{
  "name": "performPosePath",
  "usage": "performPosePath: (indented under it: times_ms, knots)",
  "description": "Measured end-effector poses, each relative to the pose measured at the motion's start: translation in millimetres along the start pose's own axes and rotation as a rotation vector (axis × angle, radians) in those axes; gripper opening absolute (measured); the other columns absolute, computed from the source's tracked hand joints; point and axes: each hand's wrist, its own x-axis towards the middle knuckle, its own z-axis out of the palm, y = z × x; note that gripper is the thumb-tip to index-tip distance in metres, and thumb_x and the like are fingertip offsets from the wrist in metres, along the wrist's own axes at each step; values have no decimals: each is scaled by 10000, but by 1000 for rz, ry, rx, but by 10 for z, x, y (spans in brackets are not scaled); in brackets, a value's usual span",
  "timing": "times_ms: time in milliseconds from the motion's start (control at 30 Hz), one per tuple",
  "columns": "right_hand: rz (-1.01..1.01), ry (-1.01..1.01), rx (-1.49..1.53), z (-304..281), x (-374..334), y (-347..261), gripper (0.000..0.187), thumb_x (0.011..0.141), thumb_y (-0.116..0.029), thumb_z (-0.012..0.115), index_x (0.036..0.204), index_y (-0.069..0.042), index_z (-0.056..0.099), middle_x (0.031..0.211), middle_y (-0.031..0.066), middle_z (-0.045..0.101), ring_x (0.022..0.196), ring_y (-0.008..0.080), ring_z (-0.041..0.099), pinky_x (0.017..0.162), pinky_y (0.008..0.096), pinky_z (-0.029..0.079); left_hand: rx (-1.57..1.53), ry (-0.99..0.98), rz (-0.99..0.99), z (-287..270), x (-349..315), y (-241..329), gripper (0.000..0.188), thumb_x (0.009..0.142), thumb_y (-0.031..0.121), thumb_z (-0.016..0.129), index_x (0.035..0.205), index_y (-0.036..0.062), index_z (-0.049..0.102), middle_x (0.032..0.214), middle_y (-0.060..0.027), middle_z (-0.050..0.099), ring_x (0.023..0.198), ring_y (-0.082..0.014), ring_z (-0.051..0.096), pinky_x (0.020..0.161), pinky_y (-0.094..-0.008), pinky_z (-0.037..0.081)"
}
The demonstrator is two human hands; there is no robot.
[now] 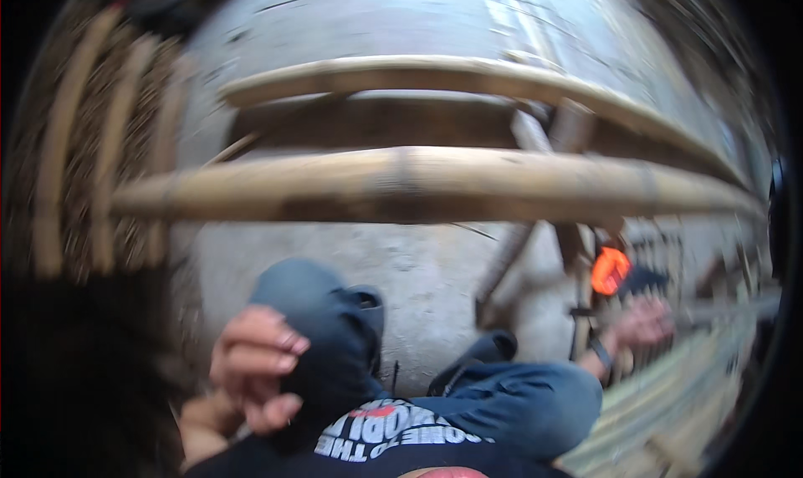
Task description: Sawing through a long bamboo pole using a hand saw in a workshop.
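Observation:
My left hand [255, 365] rests against my left knee [322, 327] in blue trousers, fingers curled in, nothing visible in them. My right hand [644, 323], with a dark band on the wrist, is stretched out to the right and blurred. It is close to a grey strip [711, 311] running right, and I cannot tell whether it grips the strip. Just above that hand sits an orange and black object [615, 270]. A thick bamboo pole [418, 185] crosses in front of me, with a second curved pole [468, 75] behind it.
Shorter bamboo struts [535, 135] join the two poles into a frame over a grey concrete floor [418, 269]. A woven cane structure with ribs [92, 143] stands at the left. Several split bamboo strips [669, 403] lie at the lower right.

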Motion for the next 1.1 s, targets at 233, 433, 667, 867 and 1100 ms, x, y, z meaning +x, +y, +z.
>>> performPosePath:
  times_ms: [233,433,667,867,1100]
  knots:
    - [-218,-782,-116,644,36,-1402,337,1018,-147,641,1259,88,659,957,82,701,848,170,649,804,299,526,-686,258,-331,-230,299,-704,849,946,621,483,1486,-28,405,1395,-236,542,1188,-318,581,975,-441,483]
    - [-492,-1435,-30,1818,-871,-2393,539,769,104,763,1286,-39,715,843,102,631,705,172,582,687,301,482,-925,693,-454,-314,248,-1001,882,1007,712,367,1533,5,332,1445,-238,530,1297,-318,559,1035,-430,493]
    - [-554,-1751,65,2349,-1359,-3033,663,708,-13,857,1341,-111,690,814,129,635,684,222,596,659,346,495,-379,954,-598,-922,50,-1436,365,1083,294,502,1388,101,448,1195,-140,723,967,-234,724,714,-307,573]
    - [-478,-1998,55,2758,-1584,-3330,737,735,-91,869,1427,-100,615,906,175,684,731,224,653,704,348,527,-487,1067,-480,-1992,-237,-1881,229,1031,173,591,1180,0,568,1098,-134,749,833,-146,715,599,-203,594]
    - [-617,-1815,160,2940,-1814,-2828,443,812,-158,848,1242,-114,750,835,132,664,684,222,638,650,370,521,-417,1002,-725,-2317,-343,-2414,183,969,258,692,1032,87,691,948,-22,697,871,-152,689,711,-303,622]
